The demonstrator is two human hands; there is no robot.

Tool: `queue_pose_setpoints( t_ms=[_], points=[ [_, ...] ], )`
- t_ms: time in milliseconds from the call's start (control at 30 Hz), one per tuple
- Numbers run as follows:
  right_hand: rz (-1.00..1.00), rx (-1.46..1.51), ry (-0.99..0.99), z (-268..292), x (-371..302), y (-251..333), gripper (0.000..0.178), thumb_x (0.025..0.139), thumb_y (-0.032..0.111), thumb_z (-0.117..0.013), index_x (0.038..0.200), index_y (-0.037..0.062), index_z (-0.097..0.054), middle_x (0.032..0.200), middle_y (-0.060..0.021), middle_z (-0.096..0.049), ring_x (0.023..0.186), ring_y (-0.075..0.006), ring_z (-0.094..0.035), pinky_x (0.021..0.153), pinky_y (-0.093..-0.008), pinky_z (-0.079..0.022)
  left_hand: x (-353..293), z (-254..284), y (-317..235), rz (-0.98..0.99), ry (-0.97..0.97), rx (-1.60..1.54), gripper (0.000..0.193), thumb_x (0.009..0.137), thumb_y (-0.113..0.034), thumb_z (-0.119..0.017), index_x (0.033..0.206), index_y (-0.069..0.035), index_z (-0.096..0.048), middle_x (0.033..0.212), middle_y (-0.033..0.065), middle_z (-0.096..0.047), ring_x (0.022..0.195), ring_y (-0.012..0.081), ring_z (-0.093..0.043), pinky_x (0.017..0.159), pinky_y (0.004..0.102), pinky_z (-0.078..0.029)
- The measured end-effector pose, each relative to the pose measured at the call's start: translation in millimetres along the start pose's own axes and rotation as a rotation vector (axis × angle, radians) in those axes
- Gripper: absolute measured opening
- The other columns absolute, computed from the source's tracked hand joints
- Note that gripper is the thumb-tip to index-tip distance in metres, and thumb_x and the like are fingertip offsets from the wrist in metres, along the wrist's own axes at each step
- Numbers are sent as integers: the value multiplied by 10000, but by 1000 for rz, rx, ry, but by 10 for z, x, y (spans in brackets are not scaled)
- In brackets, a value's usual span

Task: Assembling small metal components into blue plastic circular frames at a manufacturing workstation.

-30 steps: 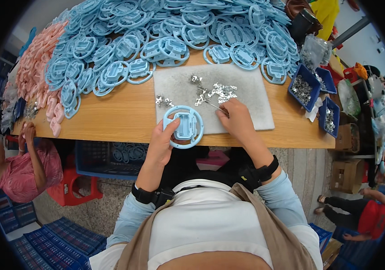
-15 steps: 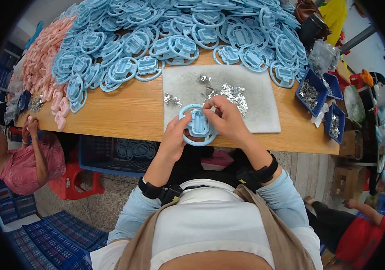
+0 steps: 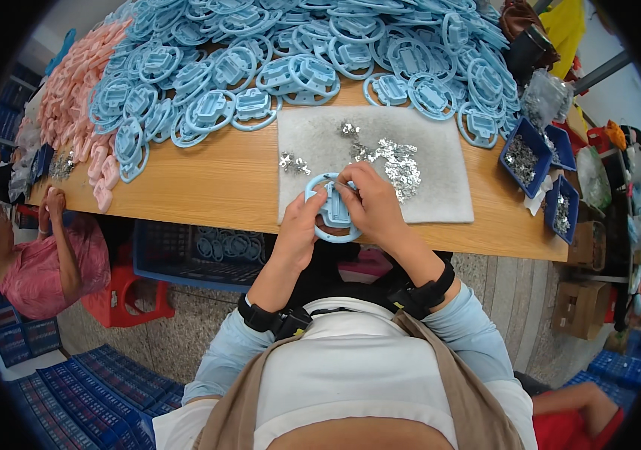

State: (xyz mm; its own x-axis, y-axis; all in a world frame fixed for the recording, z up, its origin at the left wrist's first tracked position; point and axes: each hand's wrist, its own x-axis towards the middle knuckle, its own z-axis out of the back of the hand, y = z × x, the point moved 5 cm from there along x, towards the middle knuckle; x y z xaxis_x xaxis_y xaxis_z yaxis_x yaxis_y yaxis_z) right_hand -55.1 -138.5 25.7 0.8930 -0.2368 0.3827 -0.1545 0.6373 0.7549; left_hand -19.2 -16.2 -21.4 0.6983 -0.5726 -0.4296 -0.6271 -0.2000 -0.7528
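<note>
Left hand (image 3: 299, 226) clamps a round pale-blue plastic frame (image 3: 337, 215); right hand (image 3: 372, 200): closure I cannot tell. A slack left hold could cause twisting.

Bare left hand (image 3: 298, 231) grips a round pale-blue plastic frame with a boxy centre (image 3: 335, 217) at its left rim; bare right hand (image 3: 374, 201) bends over its upper part (fingertip contact unclear). Beyond: rectangular grey-white mat (image 3: 442, 196) bearing small shiny metal pieces (image 3: 403, 171); similar pale-blue frames (image 3: 209, 109) heaped across brown wooden table (image 3: 208, 176).
</note>
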Motion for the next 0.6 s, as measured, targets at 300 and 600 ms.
queue_pose_setpoints(
  t_ms=[300,600],
  points=[
    [103,-438,186,13,-139,188,278,753,109,-625,1029,100,-597,884,-86,-555,647,-273,-592,537,-341,-471,-33,3,4,-7,16,-5,248,911,-220,-482,1080,-42,-517,921,44,-583,791,114,-597,640,259,-528],
    [-66,-390,203,125,-312,140,473,742,49,-552,1200,160,-510,800,-117,-536,608,-305,-582,534,-382,-474,-2,8,12,-27,0,-48,265,912,-204,-477,1110,-30,-502,944,60,-591,820,130,-613,652,262,-539]
  ],
)
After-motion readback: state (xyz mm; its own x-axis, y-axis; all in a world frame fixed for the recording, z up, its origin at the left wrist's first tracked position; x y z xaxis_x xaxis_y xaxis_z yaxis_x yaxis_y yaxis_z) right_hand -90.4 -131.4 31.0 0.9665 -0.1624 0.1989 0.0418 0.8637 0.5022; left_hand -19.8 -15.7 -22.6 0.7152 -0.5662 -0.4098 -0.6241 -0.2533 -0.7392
